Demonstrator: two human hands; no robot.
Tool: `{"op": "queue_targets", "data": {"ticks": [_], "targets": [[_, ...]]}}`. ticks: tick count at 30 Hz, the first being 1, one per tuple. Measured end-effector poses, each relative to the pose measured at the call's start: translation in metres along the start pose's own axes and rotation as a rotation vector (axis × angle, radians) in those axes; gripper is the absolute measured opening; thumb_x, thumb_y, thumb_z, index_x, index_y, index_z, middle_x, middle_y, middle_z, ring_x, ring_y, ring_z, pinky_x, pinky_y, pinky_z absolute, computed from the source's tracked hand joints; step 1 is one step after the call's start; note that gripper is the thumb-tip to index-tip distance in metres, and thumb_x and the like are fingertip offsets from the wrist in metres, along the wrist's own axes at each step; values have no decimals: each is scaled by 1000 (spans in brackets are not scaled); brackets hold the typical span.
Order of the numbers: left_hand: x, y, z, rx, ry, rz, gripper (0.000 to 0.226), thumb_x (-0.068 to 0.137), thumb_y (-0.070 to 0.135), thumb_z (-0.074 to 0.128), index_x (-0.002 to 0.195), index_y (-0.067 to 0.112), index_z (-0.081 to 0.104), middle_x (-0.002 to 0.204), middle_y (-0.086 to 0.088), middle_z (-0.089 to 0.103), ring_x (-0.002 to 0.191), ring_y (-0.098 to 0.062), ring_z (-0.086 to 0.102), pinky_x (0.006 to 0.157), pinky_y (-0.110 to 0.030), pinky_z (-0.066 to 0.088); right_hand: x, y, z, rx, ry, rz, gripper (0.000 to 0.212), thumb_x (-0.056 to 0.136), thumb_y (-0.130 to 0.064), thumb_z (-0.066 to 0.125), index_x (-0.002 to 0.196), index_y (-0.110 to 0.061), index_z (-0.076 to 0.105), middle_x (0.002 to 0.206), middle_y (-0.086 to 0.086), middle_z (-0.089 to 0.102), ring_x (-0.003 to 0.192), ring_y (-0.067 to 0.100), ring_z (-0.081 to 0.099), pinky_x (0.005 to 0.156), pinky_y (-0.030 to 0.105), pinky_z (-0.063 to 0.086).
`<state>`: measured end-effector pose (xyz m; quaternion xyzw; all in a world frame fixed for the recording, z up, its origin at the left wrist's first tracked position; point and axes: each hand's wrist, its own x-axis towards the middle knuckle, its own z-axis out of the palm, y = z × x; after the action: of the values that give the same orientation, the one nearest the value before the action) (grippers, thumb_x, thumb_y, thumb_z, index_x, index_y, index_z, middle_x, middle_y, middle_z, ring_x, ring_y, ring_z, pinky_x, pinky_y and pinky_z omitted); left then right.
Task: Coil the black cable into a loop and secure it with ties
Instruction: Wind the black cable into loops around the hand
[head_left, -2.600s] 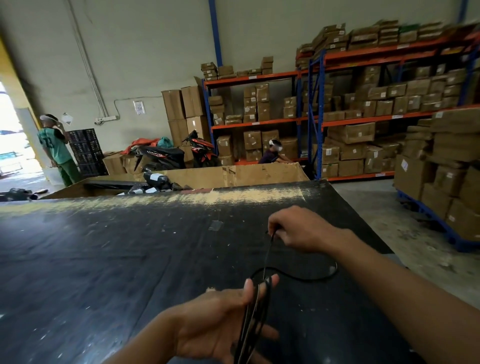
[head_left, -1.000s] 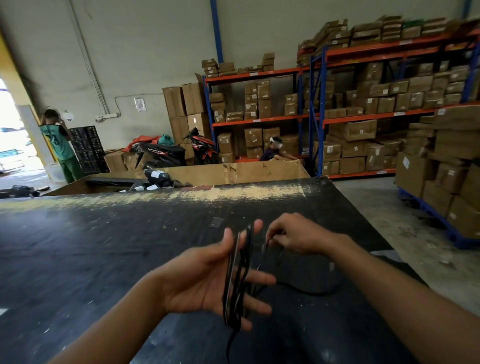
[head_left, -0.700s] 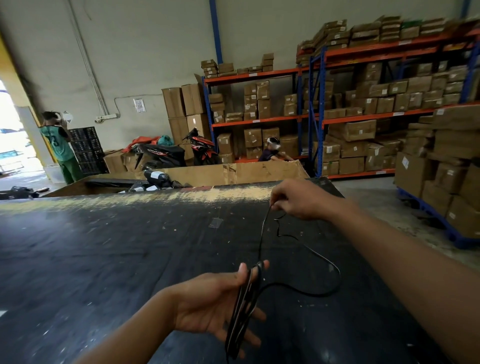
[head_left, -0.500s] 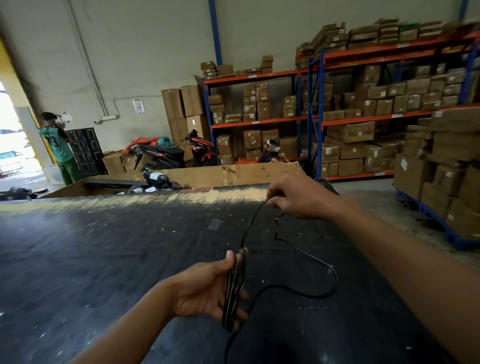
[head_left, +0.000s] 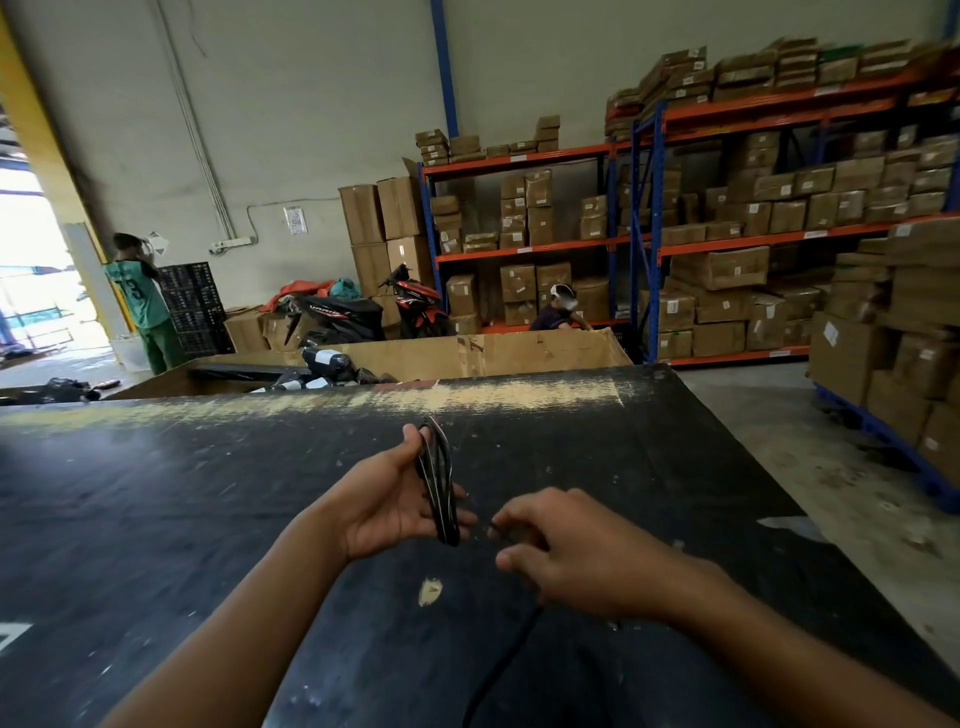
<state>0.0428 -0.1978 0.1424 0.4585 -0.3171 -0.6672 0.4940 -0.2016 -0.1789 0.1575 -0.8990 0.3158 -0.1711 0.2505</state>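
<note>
The black cable (head_left: 439, 480) is gathered into a narrow upright coil across my left hand (head_left: 387, 501), held between thumb and fingers above the black table (head_left: 156, 519). My right hand (head_left: 566, 551) is just right of the coil's lower end, pinching the free strand. A loose tail of the cable (head_left: 498, 670) drops below my right hand toward the near edge. No ties are visible.
A large cardboard bin (head_left: 493, 353) stands behind the table's far edge. Shelving racks with boxes (head_left: 727, 234) fill the right and back. Parked scooters (head_left: 337, 317), a standing person (head_left: 143, 301) at the left doorway and a seated person (head_left: 561, 312) are far off.
My right hand came back from the far side of the table to beside my left hand, laying another turn on the coil. My left hand rose and the loose loop on the table is gone.
</note>
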Motion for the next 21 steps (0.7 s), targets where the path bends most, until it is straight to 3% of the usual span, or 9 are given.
{"op": "queue_targets", "data": {"ticks": [2,4,7,10,14,18,21], "targets": [[1,2,-4,-30,10,21,62,91,58,41,122,5,51,114,-36,58,99,-60,62,74,-66,55,-4,0,8,103,-70,5,16,93,-30,60,104,-21,67,82,5,73,69,11,70,72,38,60],[1,4,-8,-61,27,39,65,93,59,38,130,6,44,127,-40,50,103,-62,59,74,-66,55,-7,1,17,167,-151,-8,16,94,-27,56,102,-19,67,81,8,75,66,10,71,69,31,60],[-4,10,-7,-120,-3,71,60,95,60,34,130,11,42,132,-42,44,104,-63,57,74,-66,55,-11,4,34,154,-264,-47,18,94,-26,53,100,-20,68,86,7,76,60,-4,65,61,13,52],[-16,16,4,-140,-105,104,48,95,58,33,122,26,55,131,-43,48,108,-63,56,72,-63,56,-10,11,53,140,-322,-35,18,93,-26,52,97,-21,68,86,7,76,60,-5,64,65,14,50],[-35,20,22,-96,-252,104,42,91,56,38,127,48,58,131,-38,53,115,-61,52,76,-61,56,3,29,63,213,-330,97,22,95,-21,48,94,-20,70,72,1,67,59,3,63,67,25,54],[-55,18,35,-52,-404,66,44,93,57,37,134,51,49,138,-35,49,122,-60,47,84,-63,53,21,48,59,145,-235,94,20,93,-22,54,95,-17,72,61,-13,61,56,-8,57,66,15,47],[-66,8,42,10,-551,-27,43,94,56,38,137,52,44,142,-31,47,127,-59,43,95,-66,45,37,56,43,-9,-167,61,17,91,-22,55,91,-20,72,71,-16,66,69,-2,60,70,22,46]]}}
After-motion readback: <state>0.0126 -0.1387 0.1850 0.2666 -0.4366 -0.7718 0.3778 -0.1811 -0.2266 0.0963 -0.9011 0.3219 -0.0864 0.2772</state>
